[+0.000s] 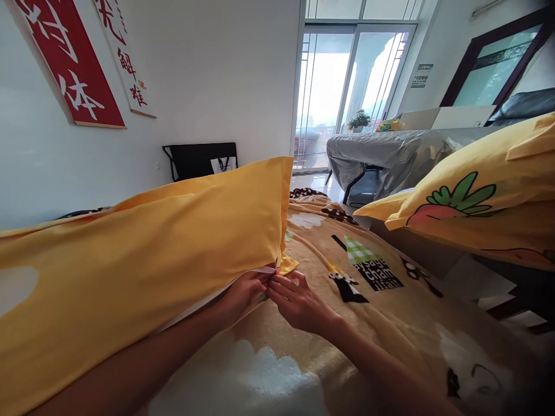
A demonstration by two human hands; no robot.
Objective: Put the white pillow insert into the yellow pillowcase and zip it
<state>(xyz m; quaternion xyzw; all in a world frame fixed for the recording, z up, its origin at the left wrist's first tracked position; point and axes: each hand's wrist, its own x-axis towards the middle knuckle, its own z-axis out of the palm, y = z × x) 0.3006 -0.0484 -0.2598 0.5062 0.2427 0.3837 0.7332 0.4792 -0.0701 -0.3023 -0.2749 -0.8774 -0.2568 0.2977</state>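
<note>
A plump yellow pillowcase (pixel 186 231) with a white patch stretches across the left side, its near corner turned toward me. At that lower right corner, my left hand (pixel 245 293) pinches the edge, its forearm running along the pillowcase's underside. My right hand (pixel 299 301) meets it from the right, fingers closed on the same corner. A small pinkish-red bit shows between the fingertips, too small to name. Pale inner fabric is visible along the open-looking lower edge. The fingertips partly hide the corner.
Beneath lies a tan blanket (pixel 312 248) with printed figures. Another yellow pillow (pixel 459 156) with a carrot print is at right. Behind it stands a plastic-covered table (pixel 381 144) holding a plant (pixel 359 119). A black folding chair (pixel 199 159) is by the wall.
</note>
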